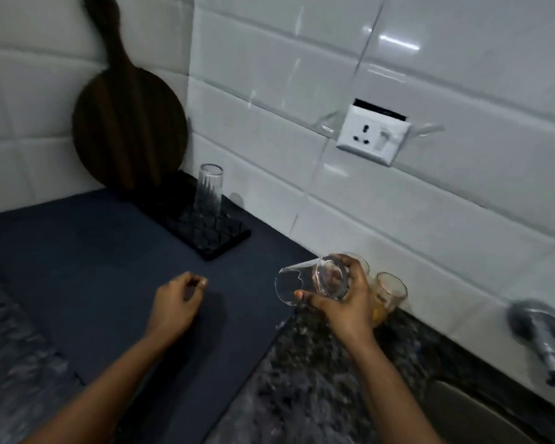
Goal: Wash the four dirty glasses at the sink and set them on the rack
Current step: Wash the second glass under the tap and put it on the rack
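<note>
My right hand (346, 299) grips a clear glass (305, 280) tipped on its side, mouth pointing left, above the edge of the dark mat. Behind that hand stands a glass with orange residue (390, 294) on the granite counter, and another glass is partly hidden behind my fingers. One clear glass (209, 190) stands upside down on the black rack (218, 238) near the tiled wall. My left hand (177, 302) hovers over the dark mat, fingers loosely curled, holding nothing.
A round dark wooden board (129, 123) leans in the wall corner behind the rack. The dark blue mat (93, 267) covers the counter on the left. A tap (542, 334) and the sink rim (481, 408) are at the lower right. A wall socket (372, 136) is above.
</note>
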